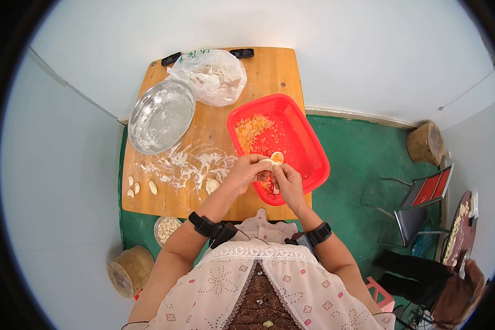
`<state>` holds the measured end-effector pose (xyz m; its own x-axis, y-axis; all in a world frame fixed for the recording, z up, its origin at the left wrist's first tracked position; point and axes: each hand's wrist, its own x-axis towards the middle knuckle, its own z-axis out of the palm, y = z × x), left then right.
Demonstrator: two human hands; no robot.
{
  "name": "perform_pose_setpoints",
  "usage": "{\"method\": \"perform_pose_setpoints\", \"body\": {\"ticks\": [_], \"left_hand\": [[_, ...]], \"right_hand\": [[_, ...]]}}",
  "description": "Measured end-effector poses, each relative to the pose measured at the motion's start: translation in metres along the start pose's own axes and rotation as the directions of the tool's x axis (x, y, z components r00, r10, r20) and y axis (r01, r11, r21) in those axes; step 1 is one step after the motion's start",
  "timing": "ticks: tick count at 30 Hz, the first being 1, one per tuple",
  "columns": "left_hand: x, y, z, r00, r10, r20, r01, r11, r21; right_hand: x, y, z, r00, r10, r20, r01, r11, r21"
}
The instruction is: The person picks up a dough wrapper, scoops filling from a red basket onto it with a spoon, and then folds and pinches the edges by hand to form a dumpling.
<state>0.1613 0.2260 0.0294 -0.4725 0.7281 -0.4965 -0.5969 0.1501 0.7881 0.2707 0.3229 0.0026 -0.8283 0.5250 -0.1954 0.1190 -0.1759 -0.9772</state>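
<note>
Both hands meet over the near left part of a red plastic basket. My left hand is closed, pinching a small pale piece of dough that the fingers partly cover. In my closed right hand is a white spoon, its bowl holding orange filling and its handle end showing below the fingers. My right fingertips are also against the dough. Loose orange, finely chopped filling lies along the basket's left side.
Flour dusts the wooden table, with a dough lump and several small dumplings on it. A metal basin and plastic bag stand behind. Below the left edge is a bowl of pale pieces; a chair stands right.
</note>
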Motion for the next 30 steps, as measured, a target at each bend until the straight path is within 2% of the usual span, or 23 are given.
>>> {"method": "perform_pose_setpoints", "body": {"ticks": [8, 11, 14, 16, 20, 26, 30], "left_hand": [[0.0010, -0.0012, -0.0051, 0.998, -0.045, 0.046, 0.049, 0.995, -0.086], [-0.0004, 0.0011, -0.0037, 0.998, -0.047, 0.042, 0.048, 0.998, -0.042], [-0.0013, 0.0021, -0.0020, 0.999, -0.028, 0.041, 0.026, 0.999, 0.036], [-0.0006, 0.0025, -0.0025, 0.999, -0.029, 0.045, 0.026, 0.998, 0.059], [0.0026, -0.0003, -0.0058, 0.998, -0.022, 0.060, 0.022, 1.000, 0.000], [0.0017, -0.0002, -0.0072, 0.999, -0.019, 0.038, 0.022, 0.996, -0.086], [0.0015, -0.0011, -0.0072, 0.998, -0.011, 0.054, 0.014, 0.998, -0.058]], "right_hand": [[-0.0014, -0.0073, 0.0011, 0.998, 0.060, -0.012, -0.058, 0.989, 0.133], [0.0005, -0.0054, -0.0007, 0.999, 0.017, -0.037, -0.014, 0.996, 0.093], [0.0056, -0.0005, -0.0007, 0.999, -0.034, -0.031, 0.032, 0.997, -0.067], [0.0055, -0.0036, -0.0003, 0.999, -0.031, -0.037, 0.028, 0.996, -0.083], [0.0060, -0.0031, -0.0012, 0.999, -0.037, -0.028, 0.033, 0.992, -0.119], [0.0033, -0.0088, -0.0009, 0.994, 0.090, -0.070, -0.085, 0.994, 0.066], [0.0051, -0.0015, 0.0009, 0.998, 0.050, -0.026, -0.051, 0.999, -0.017]]}}
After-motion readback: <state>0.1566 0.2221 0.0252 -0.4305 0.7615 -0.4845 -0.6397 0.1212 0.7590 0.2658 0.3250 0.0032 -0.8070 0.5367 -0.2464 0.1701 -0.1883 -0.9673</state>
